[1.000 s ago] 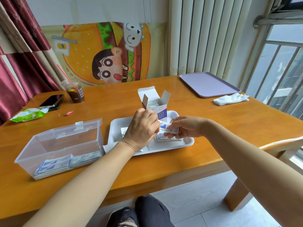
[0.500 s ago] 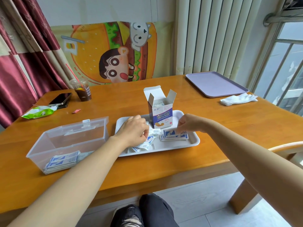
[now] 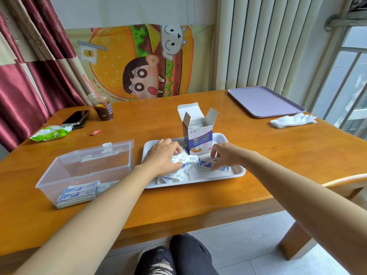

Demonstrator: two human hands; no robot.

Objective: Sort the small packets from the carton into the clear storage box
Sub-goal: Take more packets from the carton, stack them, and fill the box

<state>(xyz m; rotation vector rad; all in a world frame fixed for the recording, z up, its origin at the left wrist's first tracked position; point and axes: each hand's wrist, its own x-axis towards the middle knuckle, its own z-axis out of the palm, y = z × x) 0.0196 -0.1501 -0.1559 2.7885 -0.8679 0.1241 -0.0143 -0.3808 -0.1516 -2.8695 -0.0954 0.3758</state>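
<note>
**Clear storage box [image 3: 85, 167] at far left**

It sits left of your left hand [image 3: 161, 155], stacked packets [image 3: 79, 193] inside. That hand pinches a packet [image 3: 185, 159] over the white tray [image 3: 210, 177]. The carton [image 3: 198, 139] stands upright just beyond both hands. Your right hand [image 3: 226, 155] arches over a stack [image 3: 204, 167]; whether it grips, I cannot tell.

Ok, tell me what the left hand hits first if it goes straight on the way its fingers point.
Most likely the carton, standing on the white tray just beyond the fingertips of the left hand. The packet it holds would probably touch first, though depth is unclear.
</note>
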